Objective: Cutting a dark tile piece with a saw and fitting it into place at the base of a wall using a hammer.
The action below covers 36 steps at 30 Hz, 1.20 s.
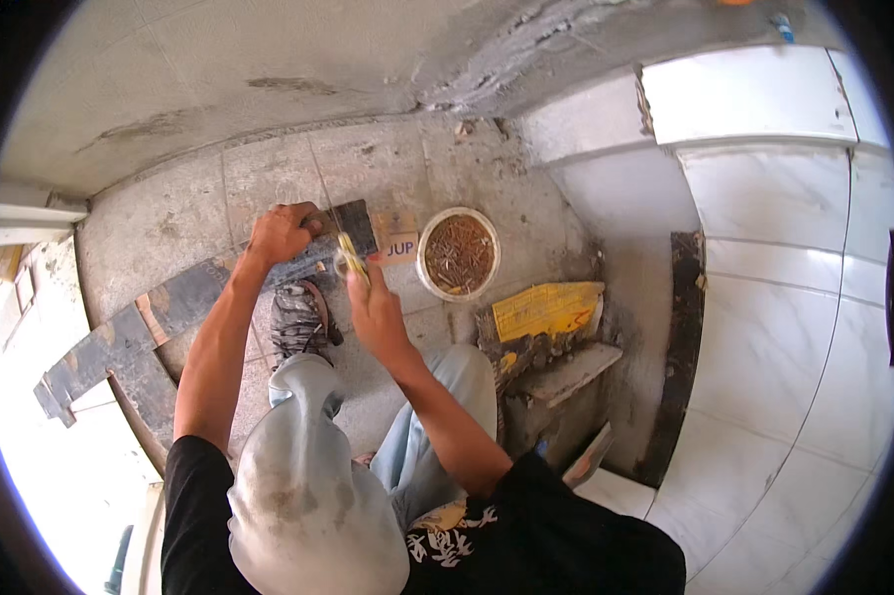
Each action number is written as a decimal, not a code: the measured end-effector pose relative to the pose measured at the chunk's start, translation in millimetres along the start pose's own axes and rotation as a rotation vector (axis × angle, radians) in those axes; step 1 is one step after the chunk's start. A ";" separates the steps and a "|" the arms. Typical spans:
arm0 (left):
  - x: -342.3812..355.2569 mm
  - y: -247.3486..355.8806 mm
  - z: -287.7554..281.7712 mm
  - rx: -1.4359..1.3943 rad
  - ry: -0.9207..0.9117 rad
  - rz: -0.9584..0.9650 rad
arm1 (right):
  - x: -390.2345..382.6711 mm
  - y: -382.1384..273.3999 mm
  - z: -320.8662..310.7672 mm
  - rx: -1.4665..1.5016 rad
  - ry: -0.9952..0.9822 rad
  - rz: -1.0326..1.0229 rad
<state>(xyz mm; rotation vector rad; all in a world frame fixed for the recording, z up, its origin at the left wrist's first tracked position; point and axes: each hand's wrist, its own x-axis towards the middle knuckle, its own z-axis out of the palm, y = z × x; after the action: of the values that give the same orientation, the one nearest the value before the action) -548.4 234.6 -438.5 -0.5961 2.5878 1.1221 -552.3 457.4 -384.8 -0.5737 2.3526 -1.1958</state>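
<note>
A long dark plank [194, 291] lies on the tiled floor in front of me, its far end [356, 228] at the middle. My left hand [286, 232] is closed, knuckles up, over the plank near that end; what its fingers hold is hidden. My right hand [376, 305] grips a tool with a yellowish handle [349, 254]. A thin shaft or blade runs from it toward the plank's far end; its exact kind cannot be made out. Right of the plank stands a round white bucket [423, 260] holding many thin, rust-brown pieces that look like nails [459, 252].
Printed cardboard [398, 249] lies between plank and bucket. My foot [298, 319] is close below the plank. To the right are a yellow sheet [541, 309], a rough slab [569, 374] and a white tiled wall [764, 297]. Another board [142, 377] lies at left.
</note>
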 end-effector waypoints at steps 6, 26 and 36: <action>-12.4 8.6 -5.1 0.027 0.069 -0.017 | -112.5 -34.6 -60.0 -0.067 -0.117 0.314; -8.0 0.7 -1.3 0.017 0.067 0.034 | -72.0 -29.8 -49.8 -0.083 -0.117 0.275; -18.6 4.9 -0.7 0.051 0.124 -0.039 | -91.2 -10.2 -52.2 -0.427 -0.106 -0.304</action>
<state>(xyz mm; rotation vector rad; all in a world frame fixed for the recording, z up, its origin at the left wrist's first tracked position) -534.4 242.1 -427.8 -0.7228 2.6876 1.0345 -504.8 534.9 -331.1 -1.1402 2.4996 -0.7459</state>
